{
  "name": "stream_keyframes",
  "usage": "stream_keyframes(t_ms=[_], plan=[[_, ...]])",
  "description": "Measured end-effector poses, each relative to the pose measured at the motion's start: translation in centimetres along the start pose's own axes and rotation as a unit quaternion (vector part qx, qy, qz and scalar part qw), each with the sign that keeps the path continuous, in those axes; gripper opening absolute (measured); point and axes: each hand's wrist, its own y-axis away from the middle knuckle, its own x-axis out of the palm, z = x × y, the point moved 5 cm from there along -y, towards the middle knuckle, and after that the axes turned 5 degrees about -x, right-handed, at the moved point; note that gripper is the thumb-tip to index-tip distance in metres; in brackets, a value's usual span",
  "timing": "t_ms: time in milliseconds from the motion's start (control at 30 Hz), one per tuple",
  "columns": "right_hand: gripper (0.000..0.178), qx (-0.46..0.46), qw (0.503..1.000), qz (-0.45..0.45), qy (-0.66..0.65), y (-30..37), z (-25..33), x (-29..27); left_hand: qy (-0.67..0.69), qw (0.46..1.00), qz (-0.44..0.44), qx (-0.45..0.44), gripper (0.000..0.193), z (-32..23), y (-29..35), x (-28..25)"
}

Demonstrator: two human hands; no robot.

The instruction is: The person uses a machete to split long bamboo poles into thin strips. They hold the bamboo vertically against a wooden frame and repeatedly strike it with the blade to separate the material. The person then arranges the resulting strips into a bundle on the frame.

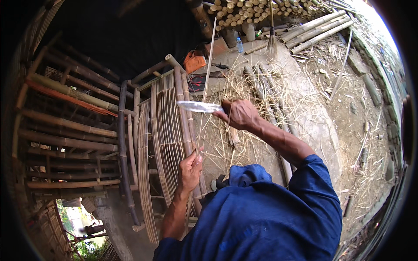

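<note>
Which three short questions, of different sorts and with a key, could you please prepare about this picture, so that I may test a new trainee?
1. Fill in the gap: the knife is held in the person's ____.
2. True or false: in the picture, the small bottle is to the left of the broom.
3. What does the left hand hold?
A) a broom
B) a long thin strip
C) a small bottle

Key: 1. right hand; 2. true; 3. B.
</note>
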Motion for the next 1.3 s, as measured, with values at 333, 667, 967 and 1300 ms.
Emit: stream_keyframes(t_ms=[333,667,967,1300], plan=[[0.087,0.192,0.974,-0.098,-0.066,-4.1,-13.9,-3.9,-0.14,0.988,0.033,-0.051,0.04,0.0,8.8,-0.2],[0.076,0.301,0.889,-0.24,-0.247,-1.5,-24.7,-10.4,-0.107,0.988,0.027,-0.104,0.04,4.3,16.4,-4.5],[0.037,0.224,0.741,0.021,-0.633,8.4,5.8,12.5,0.01,0.979,0.085,-0.184,0.049,9.1,-0.4,0.9],[0.04,0.258,0.759,-0.136,-0.582,-5.1,-9.5,5.5,0.032,0.941,0.147,-0.303,0.057,12.3,14.3,-6.0]])
